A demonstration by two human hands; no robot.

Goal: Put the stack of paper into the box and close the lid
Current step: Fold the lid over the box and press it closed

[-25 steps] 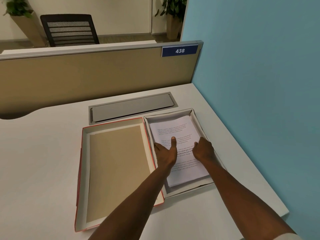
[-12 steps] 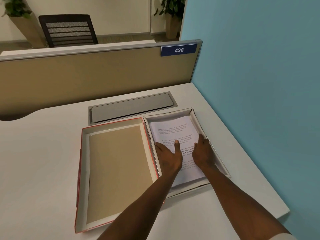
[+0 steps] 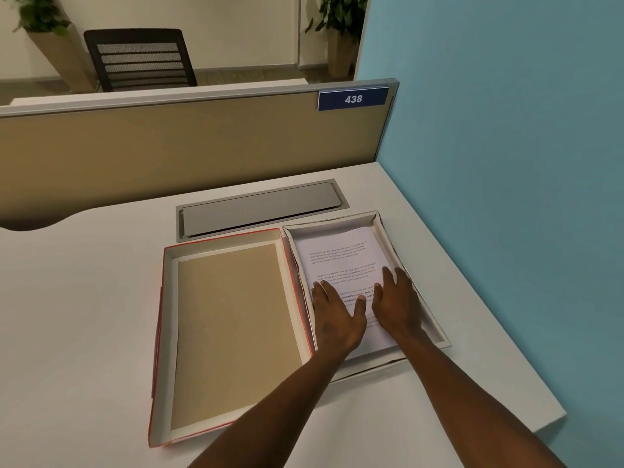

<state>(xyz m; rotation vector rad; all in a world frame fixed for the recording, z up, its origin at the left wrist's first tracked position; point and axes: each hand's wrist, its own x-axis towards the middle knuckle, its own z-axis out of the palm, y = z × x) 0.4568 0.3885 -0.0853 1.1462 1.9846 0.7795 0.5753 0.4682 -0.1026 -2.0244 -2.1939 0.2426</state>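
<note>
A stack of printed white paper (image 3: pixel 341 255) lies inside the shallow white box (image 3: pixel 383 231) at the right of the desk. Both hands rest flat on the near half of the stack. My left hand (image 3: pixel 337 315) lies palm down with fingers spread at the stack's left edge. My right hand (image 3: pixel 398 302) presses on the right side, fingers pointing away. The red-edged lid (image 3: pixel 226 325) lies upside down just left of the box, touching it, its brown inner face showing. My forearms hide the box's near edge in part.
A grey cable-slot cover (image 3: pixel 260 207) is set into the white desk (image 3: pixel 77 315) behind the box and lid. A tan partition (image 3: pixel 189 143) with a "438" sign stands at the back. A blue wall (image 3: pixel 506 163) borders the right edge. A chair sits beyond the partition.
The stack has settled flatter and straighter in the box. My left hand has opened from thumb-up to flat on the paper. My right hand has slid a little nearer on the sheet.
</note>
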